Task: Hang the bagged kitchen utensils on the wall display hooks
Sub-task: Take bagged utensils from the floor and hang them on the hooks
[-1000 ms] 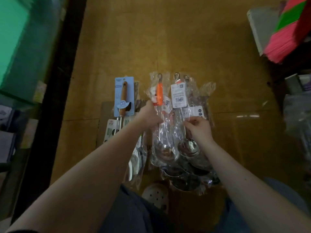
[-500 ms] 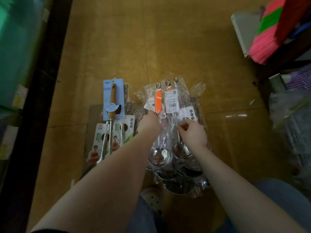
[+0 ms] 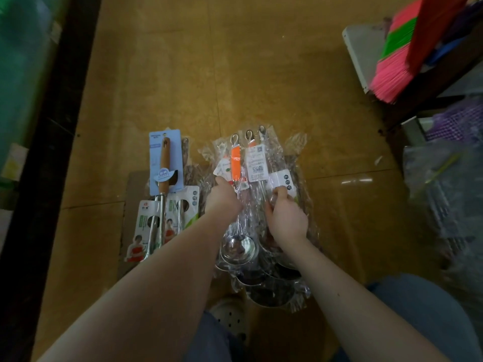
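A bundle of bagged steel ladles (image 3: pixel 257 178) lies on the brown floor in clear plastic sleeves, handles pointing away from me. One has an orange handle (image 3: pixel 235 163). My left hand (image 3: pixel 222 198) grips the bundle on its left side, below the orange handle. On the right, my right hand (image 3: pixel 286 218) pinches the sleeves near a white label. The ladle bowls (image 3: pixel 239 248) shine between my wrists. To the left lie carded utensils, the top one wooden-handled on a blue card (image 3: pixel 164 160). No wall hooks are in view.
A pink and green broom head (image 3: pixel 392 66) and a white board stand at the upper right. Bagged goods (image 3: pixel 449 184) crowd the right edge. A dark threshold strip (image 3: pixel 52 152) and green surface run along the left. A perforated shoe (image 3: pixel 230 317) sits below the ladles.
The view has tilted and drifted, so the pile sits lower in the frame. Both hands stay on the ladle bundle, with the right hand's grip shifted slightly up toward the white label.
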